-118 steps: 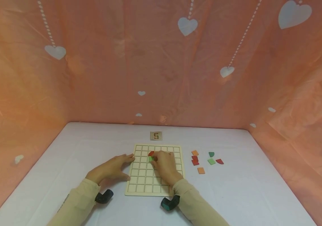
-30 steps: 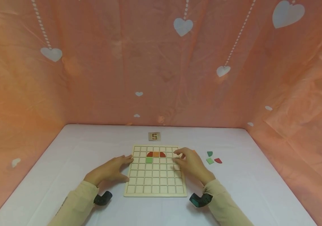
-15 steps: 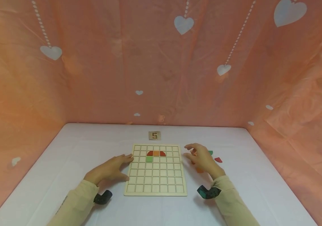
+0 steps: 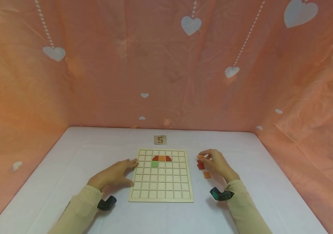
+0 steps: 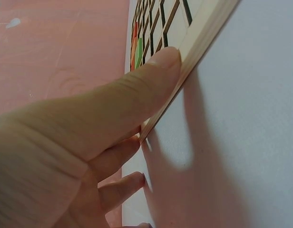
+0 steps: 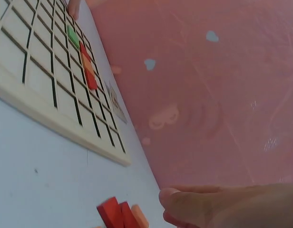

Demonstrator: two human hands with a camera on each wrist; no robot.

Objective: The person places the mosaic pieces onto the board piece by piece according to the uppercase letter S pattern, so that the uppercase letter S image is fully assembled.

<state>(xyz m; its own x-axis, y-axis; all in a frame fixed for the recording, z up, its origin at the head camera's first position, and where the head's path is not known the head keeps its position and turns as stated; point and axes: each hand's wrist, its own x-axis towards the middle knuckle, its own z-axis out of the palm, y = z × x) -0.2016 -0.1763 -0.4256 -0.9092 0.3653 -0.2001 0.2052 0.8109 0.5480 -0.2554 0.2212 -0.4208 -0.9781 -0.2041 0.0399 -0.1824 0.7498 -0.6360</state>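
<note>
A pale wooden grid board [image 4: 157, 187] lies mid-table. It holds a red quarter-round tile [image 4: 155, 158], an orange square tile [image 4: 162, 158], a second red quarter-round tile [image 4: 168, 159] and a light green square tile [image 4: 154, 164]. My left hand [image 4: 113, 175] rests along the board's left edge, thumb [image 5: 166, 58] on the rim and fingers spread. To the right of the board, my right hand [image 4: 217, 164] has thumb and forefinger on either side of a loose orange tile [image 4: 199, 157]. In the right wrist view, its fingertips stand slightly apart from that tile.
Red tiles [image 4: 200, 166] lie just below the right fingertips, with another orange tile [image 4: 207, 175] nearer the front. A small pattern card [image 4: 160, 140] lies behind the board. A pink curtain [image 4: 166, 65] with white hearts encloses the white table [image 4: 96, 143].
A red quarter-round and an orange square now fill cells beside the first red tile. My right hand has moved from the board rightward to the loose tiles; my left hand has stayed.
</note>
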